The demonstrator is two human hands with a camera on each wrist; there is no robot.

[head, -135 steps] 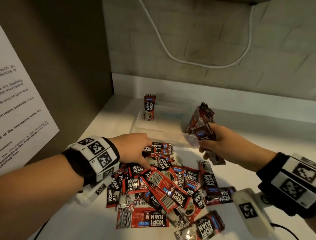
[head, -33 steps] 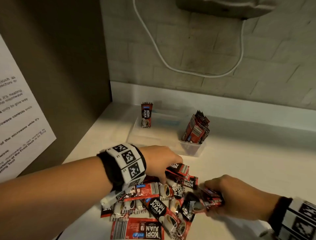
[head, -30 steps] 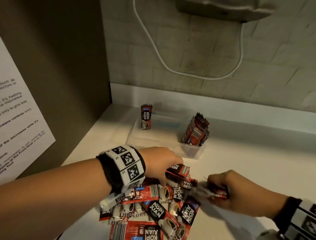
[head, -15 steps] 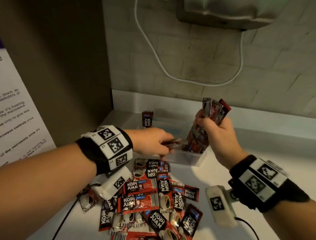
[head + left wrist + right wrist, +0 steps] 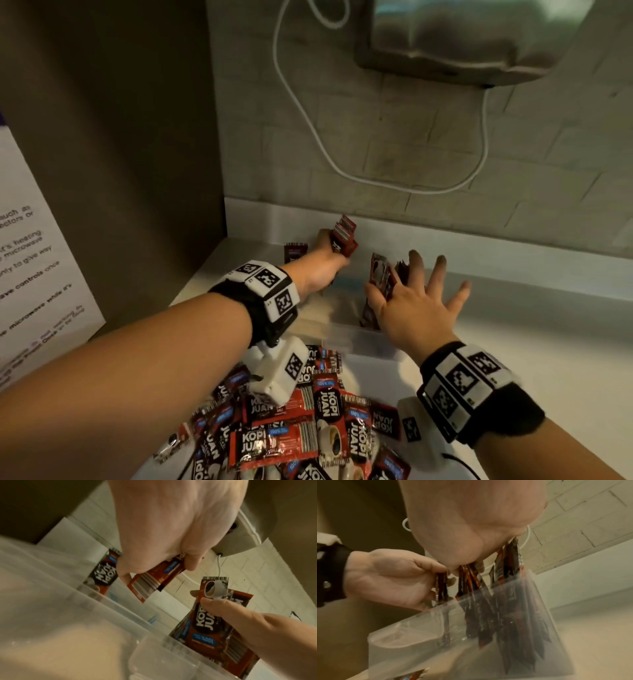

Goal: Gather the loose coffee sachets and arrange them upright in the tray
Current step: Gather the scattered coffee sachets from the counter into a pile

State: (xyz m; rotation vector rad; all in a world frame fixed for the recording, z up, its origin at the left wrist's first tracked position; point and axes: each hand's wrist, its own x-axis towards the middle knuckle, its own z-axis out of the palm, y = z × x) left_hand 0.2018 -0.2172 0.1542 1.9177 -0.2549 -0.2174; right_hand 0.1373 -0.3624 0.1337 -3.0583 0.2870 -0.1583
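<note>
A clear plastic tray (image 5: 359, 337) stands at the back of the white counter. One Kopi Juan sachet (image 5: 295, 251) stands upright at its far left end. A bundle of sachets (image 5: 378, 279) stands in the right end. My right hand (image 5: 404, 284) is spread with straight fingers, and its thumb (image 5: 223, 609) presses on the front of that bundle (image 5: 202, 622). My left hand (image 5: 334, 251) hovers over the tray's middle and pinches a few sachets (image 5: 344, 240), which show tilted (image 5: 154, 582) in the left wrist view. Loose sachets (image 5: 301, 428) lie piled in front of the tray.
A brown cabinet side (image 5: 120, 154) closes the left, with a printed notice (image 5: 30, 274) on it. A tiled wall carries a white cable (image 5: 308, 113) and a metal wall unit (image 5: 462, 37). Bare counter (image 5: 531, 342) lies to the right of the tray.
My right hand has let the raised bundle down into the tray's right end and spread its fingers. My left hand has moved from the tray's front edge up over the tray with its sachets.
</note>
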